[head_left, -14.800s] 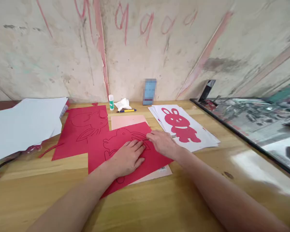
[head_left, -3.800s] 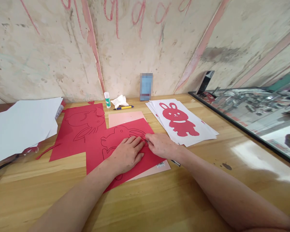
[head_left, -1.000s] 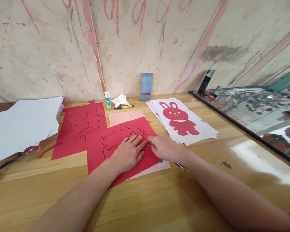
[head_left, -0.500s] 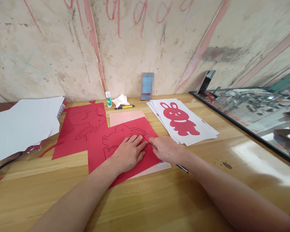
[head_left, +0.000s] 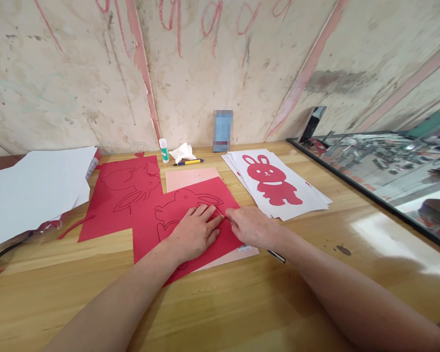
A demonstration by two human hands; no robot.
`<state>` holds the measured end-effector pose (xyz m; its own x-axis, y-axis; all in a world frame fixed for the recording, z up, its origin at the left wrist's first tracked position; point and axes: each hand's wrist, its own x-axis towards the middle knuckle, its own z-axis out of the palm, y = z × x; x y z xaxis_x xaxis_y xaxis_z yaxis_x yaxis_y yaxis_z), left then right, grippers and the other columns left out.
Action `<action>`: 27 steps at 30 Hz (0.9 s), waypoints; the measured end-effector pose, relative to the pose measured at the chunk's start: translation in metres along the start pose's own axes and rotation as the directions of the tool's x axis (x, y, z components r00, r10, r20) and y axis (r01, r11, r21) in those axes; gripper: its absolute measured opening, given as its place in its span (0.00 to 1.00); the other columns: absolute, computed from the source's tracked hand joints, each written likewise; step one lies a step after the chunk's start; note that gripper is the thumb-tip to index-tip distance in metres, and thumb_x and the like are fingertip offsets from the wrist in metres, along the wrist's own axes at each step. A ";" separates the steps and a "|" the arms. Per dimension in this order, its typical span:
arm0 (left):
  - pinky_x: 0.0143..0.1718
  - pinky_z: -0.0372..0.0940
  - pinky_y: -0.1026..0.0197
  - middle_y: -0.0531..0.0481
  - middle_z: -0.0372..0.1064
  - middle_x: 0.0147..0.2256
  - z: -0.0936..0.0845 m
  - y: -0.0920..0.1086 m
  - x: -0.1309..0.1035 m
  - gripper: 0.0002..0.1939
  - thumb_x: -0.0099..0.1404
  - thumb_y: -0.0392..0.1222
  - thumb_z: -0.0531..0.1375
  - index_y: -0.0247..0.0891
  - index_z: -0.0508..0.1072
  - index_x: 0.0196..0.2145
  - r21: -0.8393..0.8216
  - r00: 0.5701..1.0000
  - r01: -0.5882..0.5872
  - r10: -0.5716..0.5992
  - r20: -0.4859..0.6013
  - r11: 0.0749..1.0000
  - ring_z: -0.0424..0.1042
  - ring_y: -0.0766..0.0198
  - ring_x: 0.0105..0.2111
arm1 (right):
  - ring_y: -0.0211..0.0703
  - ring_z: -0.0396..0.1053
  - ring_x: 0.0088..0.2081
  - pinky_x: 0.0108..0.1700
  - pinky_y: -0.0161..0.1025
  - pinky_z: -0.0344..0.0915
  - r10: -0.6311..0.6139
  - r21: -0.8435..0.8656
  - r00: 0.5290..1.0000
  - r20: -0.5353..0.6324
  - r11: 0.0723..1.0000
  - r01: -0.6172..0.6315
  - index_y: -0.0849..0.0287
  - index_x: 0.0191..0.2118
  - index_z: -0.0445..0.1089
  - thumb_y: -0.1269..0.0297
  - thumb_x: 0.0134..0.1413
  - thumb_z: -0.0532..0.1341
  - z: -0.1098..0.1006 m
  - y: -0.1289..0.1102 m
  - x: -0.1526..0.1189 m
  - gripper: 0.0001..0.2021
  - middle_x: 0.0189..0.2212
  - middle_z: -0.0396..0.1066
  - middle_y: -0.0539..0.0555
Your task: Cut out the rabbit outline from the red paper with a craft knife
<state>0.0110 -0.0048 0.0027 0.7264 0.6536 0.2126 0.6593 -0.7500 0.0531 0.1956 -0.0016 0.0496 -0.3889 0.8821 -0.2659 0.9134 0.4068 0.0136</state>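
Observation:
My left hand (head_left: 196, 232) lies flat on a red sheet of paper (head_left: 146, 256), fingers stretched out and pressing it down. Dark rabbit outlines run across this sheet, partly covered by the hand. Just right of those fingertips, my right hand (head_left: 254, 227) is closed around a slim pen-shaped metal tool (head_left: 277, 256). Its tip meets the paper near the drawn ear; its shiny rear end sticks out below the wrist, and the palm hides the middle. A pale pink pad (head_left: 192, 177) lies under the sheet, showing at the top and lower right.
Another red sheet with rabbit lines (head_left: 110, 215) lies left, beside white papers (head_left: 33, 188). A red rabbit cutout (head_left: 275, 178) rests on white sheets at right. Behind are a glue stick (head_left: 164, 150), crumpled tissue (head_left: 183, 152), a yellow-blue pen (head_left: 188, 162) and a blurred blue object (head_left: 223, 131). A black-framed mirror-like panel (head_left: 399, 181) stands right.
Hardly anything differs. The whole view has shifted very slightly, and both hands keep the same places on the red sheet.

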 end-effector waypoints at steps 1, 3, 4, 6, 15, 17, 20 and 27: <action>0.49 0.58 0.51 0.42 0.57 0.57 0.000 0.000 0.000 0.22 0.71 0.47 0.43 0.40 0.62 0.58 -0.002 1.000 0.001 -0.001 0.003 1.000 0.58 0.53 0.53 | 0.47 0.71 0.32 0.28 0.37 0.53 -0.001 -0.003 1.000 -0.004 1.000 0.001 0.59 0.38 0.67 0.69 0.55 0.49 0.000 0.000 0.000 0.10 0.31 0.73 0.58; 0.49 0.58 0.51 0.42 0.57 0.57 -0.001 0.000 0.000 0.22 0.71 0.47 0.43 0.40 0.62 0.58 -0.004 1.000 0.002 -0.002 0.006 1.000 0.58 0.52 0.54 | 0.47 0.71 0.32 0.27 0.37 0.51 -0.001 -0.005 1.000 -0.003 1.000 0.001 0.59 0.37 0.66 0.69 0.55 0.49 -0.001 0.000 0.000 0.10 0.30 0.73 0.58; 0.49 0.58 0.51 0.42 0.57 0.57 0.000 0.000 0.000 0.22 0.71 0.47 0.43 0.40 0.62 0.58 -0.004 1.000 0.002 -0.002 0.007 1.000 0.58 0.52 0.54 | 0.47 0.70 0.32 0.26 0.37 0.51 -0.001 -0.004 1.000 -0.001 1.000 0.001 0.59 0.37 0.66 0.69 0.55 0.49 -0.001 0.000 -0.001 0.09 0.30 0.73 0.58; 0.49 0.58 0.51 0.43 0.57 0.57 0.000 0.000 0.000 0.21 0.71 0.47 0.44 0.40 0.62 0.58 -0.001 1.000 0.004 -0.004 0.003 1.000 0.58 0.53 0.53 | 0.46 0.70 0.32 0.27 0.37 0.51 0.004 -0.003 1.000 0.007 1.000 -0.004 0.59 0.37 0.66 0.69 0.55 0.50 -0.002 -0.001 -0.001 0.09 0.30 0.73 0.57; 0.50 0.57 0.51 0.43 0.57 0.57 0.000 0.000 0.000 0.21 0.71 0.47 0.44 0.41 0.62 0.58 -0.012 1.000 0.004 -0.004 0.006 1.000 0.58 0.53 0.53 | 0.46 0.70 0.33 0.28 0.37 0.52 0.013 -0.004 1.000 0.009 1.000 -0.013 0.59 0.38 0.67 0.70 0.55 0.50 0.000 -0.001 -0.002 0.10 0.31 0.73 0.58; 0.50 0.57 0.51 0.43 0.57 0.57 0.000 0.000 0.000 0.22 0.71 0.47 0.44 0.41 0.62 0.58 -0.001 1.000 0.004 -0.004 0.007 1.000 0.57 0.53 0.54 | 0.47 0.70 0.32 0.28 0.37 0.52 0.011 -0.002 1.000 0.005 1.000 -0.011 0.59 0.38 0.67 0.70 0.55 0.49 0.000 -0.001 -0.002 0.10 0.31 0.73 0.58; 0.50 0.57 0.50 0.42 0.57 0.57 0.001 0.000 -0.001 0.22 0.71 0.47 0.43 0.40 0.62 0.58 0.008 1.000 0.001 -0.001 0.006 1.000 0.57 0.52 0.54 | 0.46 0.70 0.32 0.28 0.37 0.51 0.017 0.007 1.000 0.014 1.000 -0.017 0.59 0.38 0.67 0.70 0.54 0.49 -0.002 -0.001 -0.002 0.11 0.31 0.73 0.58; 0.49 0.58 0.50 0.42 0.57 0.57 0.001 -0.001 0.000 0.22 0.71 0.47 0.44 0.40 0.62 0.58 -0.004 1.000 0.001 -0.001 0.007 1.000 0.57 0.52 0.54 | 0.47 0.70 0.33 0.29 0.38 0.52 0.017 0.018 1.000 -0.002 1.000 -0.017 0.59 0.38 0.67 0.69 0.55 0.48 -0.002 -0.001 -0.002 0.11 0.32 0.73 0.58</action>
<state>0.0107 -0.0039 0.0020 0.7271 0.6548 0.2061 0.6590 -0.7499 0.0577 0.1952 -0.0038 0.0521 -0.3735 0.8893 -0.2639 0.9219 0.3875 0.0012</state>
